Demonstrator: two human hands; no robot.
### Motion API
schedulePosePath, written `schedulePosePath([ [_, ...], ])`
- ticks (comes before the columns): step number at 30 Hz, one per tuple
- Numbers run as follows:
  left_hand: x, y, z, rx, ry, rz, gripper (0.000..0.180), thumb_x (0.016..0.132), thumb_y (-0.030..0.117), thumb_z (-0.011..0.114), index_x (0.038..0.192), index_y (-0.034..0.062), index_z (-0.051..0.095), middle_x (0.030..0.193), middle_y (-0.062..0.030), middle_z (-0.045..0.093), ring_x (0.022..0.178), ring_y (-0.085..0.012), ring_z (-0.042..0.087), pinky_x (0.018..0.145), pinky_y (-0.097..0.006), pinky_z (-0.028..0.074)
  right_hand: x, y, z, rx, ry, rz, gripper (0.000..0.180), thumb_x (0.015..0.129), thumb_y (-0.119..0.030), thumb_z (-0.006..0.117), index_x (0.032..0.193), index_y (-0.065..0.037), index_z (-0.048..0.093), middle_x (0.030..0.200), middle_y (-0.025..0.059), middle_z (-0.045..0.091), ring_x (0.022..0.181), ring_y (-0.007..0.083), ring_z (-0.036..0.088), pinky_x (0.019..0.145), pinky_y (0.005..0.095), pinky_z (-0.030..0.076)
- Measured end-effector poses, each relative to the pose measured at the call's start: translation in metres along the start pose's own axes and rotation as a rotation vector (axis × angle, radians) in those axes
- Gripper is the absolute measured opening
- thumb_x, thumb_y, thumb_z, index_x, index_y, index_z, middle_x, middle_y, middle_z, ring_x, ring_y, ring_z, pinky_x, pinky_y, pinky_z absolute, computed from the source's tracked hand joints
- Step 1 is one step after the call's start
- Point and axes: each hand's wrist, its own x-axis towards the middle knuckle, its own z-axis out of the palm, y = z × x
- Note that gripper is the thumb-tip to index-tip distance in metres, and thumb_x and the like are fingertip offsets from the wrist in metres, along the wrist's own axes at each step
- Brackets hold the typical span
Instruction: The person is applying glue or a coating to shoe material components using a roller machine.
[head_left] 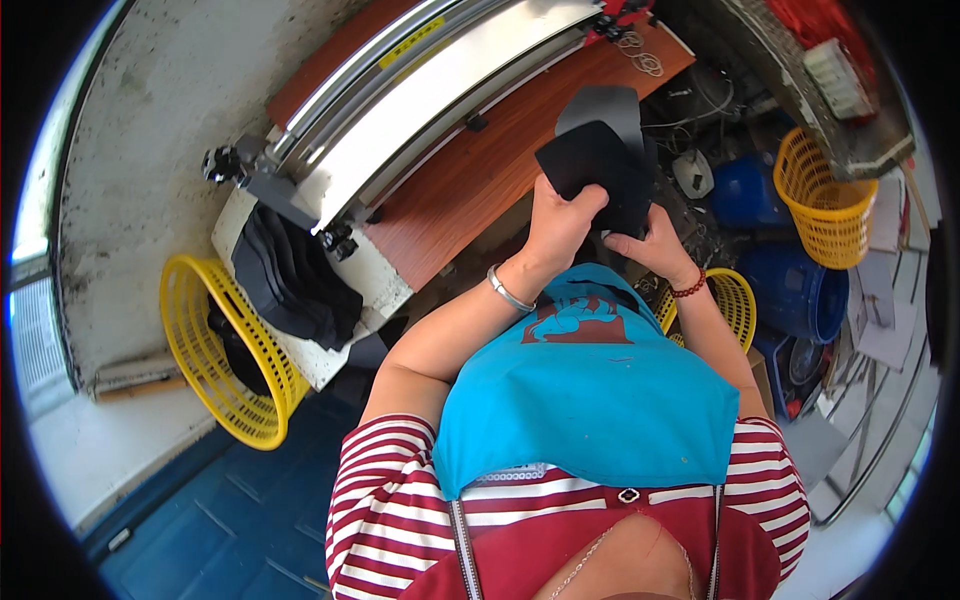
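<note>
Both my hands are in front of my apron, closed on a flat black sheet piece (600,160) with rounded corners. My left hand (563,222) pinches its near left edge, thumb on top. Lower and to the right, my right hand (658,248) grips the same piece near its bottom end, its fingers partly hidden. Just beyond the black piece, a dark grey piece (607,104) of similar shape shows over the wooden board's edge; whether I hold it too, I cannot tell.
A long roller machine (440,100) lies across a reddish wooden board (470,205). Overlapping black pieces (290,280) rest on a white tabletop at left, beside a yellow basket (180,310). Right of me are another yellow basket (800,180), blue barrels (790,290) and a cluttered ledge.
</note>
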Motion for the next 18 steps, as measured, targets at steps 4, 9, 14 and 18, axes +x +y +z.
schedulePosePath([
  [4, -0.004, -0.010, -0.013, -0.203, 0.284, 0.025, 0.018, 0.085, -0.008, 0.057, 0.091, 0.0014, 0.070, 0.087, 0.0002, 0.069, 0.082, -0.0102, 0.064, 0.078, -0.026, 0.051, 0.021, 0.029, -0.023, 0.032, -0.346, 0.186, 0.038, 0.081, -0.014, 0.083, 0.112, 0.003, 0.070, 0.103, 0.0034, 0.072, 0.095, 0.0098, 0.063, 0.086, 0.0286, 0.052],
  [9, -0.042, -0.041, -0.045, -0.329, 0.617, 0.079, 0.016, 0.091, -0.003, 0.060, 0.081, 0.0076, 0.068, 0.085, 0.0015, 0.066, 0.083, -0.0117, 0.063, 0.079, -0.032, 0.052, 0.074, 0.037, -0.046, -0.167, -0.485, 0.184, 0.035, 0.082, -0.009, 0.080, 0.112, 0.004, 0.068, 0.098, 0.0025, 0.072, 0.092, 0.0077, 0.061, 0.083, 0.0277, 0.052],
  [14, -0.069, -0.076, -0.103, -0.297, 0.841, 0.098, 0.006, 0.093, 0.005, 0.065, 0.091, 0.0091, 0.067, 0.095, -0.0026, 0.067, 0.088, -0.0186, 0.065, 0.081, -0.040, 0.056, 0.168, -0.012, -0.027, -0.833, -0.648, -0.255, 0.033, 0.076, -0.013, 0.079, 0.105, -0.002, 0.068, 0.098, 0.0171, 0.072, 0.094, 0.0337, 0.069, 0.083, 0.0403, 0.053],
  [18, -0.045, -0.084, -0.154, -0.240, 0.876, -0.033, 0.009, 0.095, 0.008, 0.063, 0.103, 0.0025, 0.063, 0.101, -0.0094, 0.069, 0.091, -0.0255, 0.071, 0.074, -0.038, 0.059, 0.224, -0.003, 0.015, -1.319, -0.567, -0.305, 0.042, 0.077, -0.018, 0.080, 0.113, -0.006, 0.064, 0.103, 0.0172, 0.071, 0.104, 0.0379, 0.066, 0.087, 0.0477, 0.052],
])
